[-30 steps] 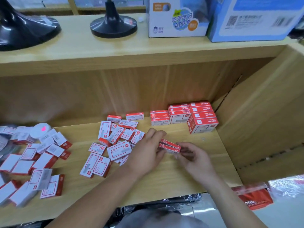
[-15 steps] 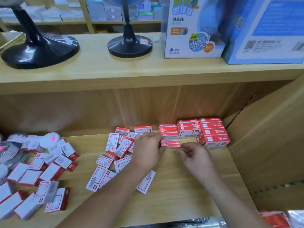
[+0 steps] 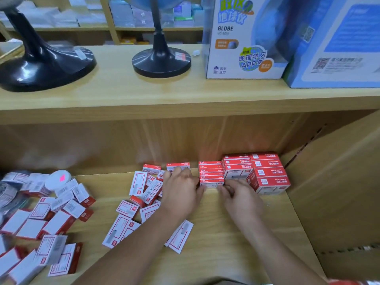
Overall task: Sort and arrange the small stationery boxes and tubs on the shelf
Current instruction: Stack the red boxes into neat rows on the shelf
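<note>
A neat stack of small red staple boxes [image 3: 210,171] stands at the back of the lower shelf [image 3: 216,239], beside bigger red boxes [image 3: 265,173] packed against the right wall. My left hand [image 3: 181,194] grips the left end of the stack's front box [image 3: 211,183]. At that box's right end, my right hand [image 3: 240,199] pinches it with curled fingers. Loose red-and-white boxes [image 3: 144,188] lie scattered left of my left hand. Another heap [image 3: 51,219] with a white round tub [image 3: 57,178] fills the shelf's left side.
The wooden side wall [image 3: 339,182] closes the shelf on the right. On the upper shelf stand two black globe stands [image 3: 161,62], a globe carton [image 3: 244,44] and a blue carton [image 3: 337,50]. One loose box [image 3: 180,236] lies by my left forearm.
Both hands carried the small red boxes held between them away from me and set them against the stack at the back. The camera view rose.
</note>
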Demonstrator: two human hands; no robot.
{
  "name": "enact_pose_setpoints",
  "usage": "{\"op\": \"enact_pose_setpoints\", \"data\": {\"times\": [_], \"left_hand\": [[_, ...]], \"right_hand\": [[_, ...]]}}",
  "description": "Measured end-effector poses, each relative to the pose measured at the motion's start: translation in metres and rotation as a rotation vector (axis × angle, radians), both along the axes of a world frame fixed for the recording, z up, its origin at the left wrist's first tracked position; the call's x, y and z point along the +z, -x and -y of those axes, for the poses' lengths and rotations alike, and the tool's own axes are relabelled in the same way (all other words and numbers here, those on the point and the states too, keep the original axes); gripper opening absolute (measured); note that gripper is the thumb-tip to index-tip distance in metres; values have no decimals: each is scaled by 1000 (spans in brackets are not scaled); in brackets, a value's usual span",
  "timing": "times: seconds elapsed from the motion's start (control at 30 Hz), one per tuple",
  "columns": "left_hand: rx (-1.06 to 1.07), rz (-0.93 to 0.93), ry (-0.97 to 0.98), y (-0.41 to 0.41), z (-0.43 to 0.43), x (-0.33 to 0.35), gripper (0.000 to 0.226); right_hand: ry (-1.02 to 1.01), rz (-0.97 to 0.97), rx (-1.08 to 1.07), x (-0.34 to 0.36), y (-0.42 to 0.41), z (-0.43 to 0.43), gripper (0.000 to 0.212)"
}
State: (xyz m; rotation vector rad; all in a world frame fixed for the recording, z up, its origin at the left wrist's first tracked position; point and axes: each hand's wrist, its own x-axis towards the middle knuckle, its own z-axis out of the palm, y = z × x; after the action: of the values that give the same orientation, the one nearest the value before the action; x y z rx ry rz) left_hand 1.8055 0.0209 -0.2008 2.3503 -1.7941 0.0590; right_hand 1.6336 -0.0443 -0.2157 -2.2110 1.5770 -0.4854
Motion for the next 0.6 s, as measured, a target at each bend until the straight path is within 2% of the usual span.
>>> {"op": "enact_pose_setpoints", "data": {"times": [0.2, 0.27, 0.33, 0.37, 0.43, 0.47, 0.53, 0.6], "left_hand": [[-54, -42, -28, -5, 5, 4, 38], [-100, -97, -51, -12, 4, 8, 34], [-127, -177, 14, -26, -6, 14, 27], [-103, -223, 77, -33, -17, 17, 24], [-10, -316, 167, -44, -46, 23, 17], [24, -351, 176, -47, -63, 26, 15], [56, -400, 153, -47, -97, 28, 9], [98, -370, 83, -37, -125, 28, 15]], "right_hand": [[38, 24, -23, 0, 2, -1, 17], [35, 112, -47, -4, 6, -4, 16], [-16, 246, -59, -9, 15, -8, 10], [-37, 301, -50, -10, 20, -11, 6], [-81, 382, -10, -8, 27, -21, 14], [-114, 420, 34, -6, 26, -28, 17], [-228, 458, 157, -1, 17, -48, 7], [-333, 379, 254, 1, 2, -70, 45]]}}
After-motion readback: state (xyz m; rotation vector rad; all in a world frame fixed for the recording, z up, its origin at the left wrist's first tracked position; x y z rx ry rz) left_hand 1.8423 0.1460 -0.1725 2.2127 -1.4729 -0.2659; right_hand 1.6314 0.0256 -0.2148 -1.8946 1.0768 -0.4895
